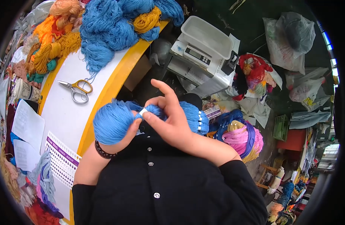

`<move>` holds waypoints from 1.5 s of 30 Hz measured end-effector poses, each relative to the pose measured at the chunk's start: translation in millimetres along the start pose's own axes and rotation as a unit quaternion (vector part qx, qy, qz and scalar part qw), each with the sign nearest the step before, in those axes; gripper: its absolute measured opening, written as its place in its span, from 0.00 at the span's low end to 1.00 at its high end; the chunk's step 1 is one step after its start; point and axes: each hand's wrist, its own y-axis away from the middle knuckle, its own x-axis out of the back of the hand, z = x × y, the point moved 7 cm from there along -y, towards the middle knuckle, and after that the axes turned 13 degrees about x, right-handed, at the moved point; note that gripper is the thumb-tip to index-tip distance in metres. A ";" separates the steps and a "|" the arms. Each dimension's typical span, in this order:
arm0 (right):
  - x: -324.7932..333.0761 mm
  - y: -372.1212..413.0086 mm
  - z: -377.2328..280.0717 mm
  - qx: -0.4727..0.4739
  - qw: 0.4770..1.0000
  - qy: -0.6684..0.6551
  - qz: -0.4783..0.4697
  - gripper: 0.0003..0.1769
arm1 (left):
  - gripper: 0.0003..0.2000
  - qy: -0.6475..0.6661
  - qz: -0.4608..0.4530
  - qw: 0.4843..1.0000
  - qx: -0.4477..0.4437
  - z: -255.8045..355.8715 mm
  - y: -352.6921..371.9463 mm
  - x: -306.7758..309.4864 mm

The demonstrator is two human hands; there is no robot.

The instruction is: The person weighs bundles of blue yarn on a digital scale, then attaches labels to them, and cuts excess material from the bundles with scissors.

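Two hands on one blue skein [112, 122], held before your chest.
Your right hand [172, 122] pinches the skein at its white band [143, 111], forefinger lifted; your left hand [123, 137] cups the thick end from beneath. Just left is the table [67, 120] with scissors [77, 90] and more yarn [105, 30]; a scale [202, 52] stands beyond.

Bare table [65, 116] strip below the scissors [77, 90] is open, skein [112, 123] overhangs its edge. Yarn pile [105, 33] blocks the far end, papers [28, 125] the left, scale [202, 48] crowds the right.
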 end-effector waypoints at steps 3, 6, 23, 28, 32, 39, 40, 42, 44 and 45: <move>-1.0 -0.1 -12.2 0.165 0.977 0.135 0.006 0.27 | 0.03 0.071 -0.009 0.996 0.051 -9.1 5.5 -3.0; -1.0 0.5 -20.0 0.193 0.958 0.209 -0.024 0.20 | 0.04 0.058 0.000 0.998 0.018 -5.1 4.8 -0.5; -8.9 12.8 15.3 -0.116 0.978 -0.173 -0.006 0.28 | 0.09 -0.167 -0.099 0.981 -0.026 -1.5 10.4 -17.5; -0.1 11.9 5.1 -0.043 0.997 -0.051 -0.023 0.22 | 0.05 -0.076 -0.068 0.995 -0.017 9.7 10.3 -3.8; -4.8 9.3 -38.9 0.236 0.951 0.182 -0.082 0.21 | 0.04 0.177 -0.091 0.977 0.077 -6.6 11.8 -1.6; -14.2 11.0 -40.1 0.215 0.938 0.213 -0.169 0.13 | 0.03 0.124 -0.072 0.990 0.009 8.0 14.2 13.7; -16.3 11.4 -35.8 0.170 0.940 0.216 -0.201 0.11 | 0.03 0.074 -0.080 0.994 -0.010 11.7 16.3 13.7; -21.1 18.1 -16.2 0.032 0.964 0.070 -0.257 0.10 | 0.02 0.070 -0.058 0.996 -0.026 11.5 19.5 15.8; -27.9 34.3 3.2 -0.181 0.929 -0.154 -0.284 0.14 | 0.02 0.030 -0.058 0.994 -0.092 25.1 17.6 19.6; -25.8 39.5 9.1 -0.231 0.905 -0.141 -0.328 0.13 | 0.03 0.071 -0.035 0.994 -0.075 21.3 16.6 23.2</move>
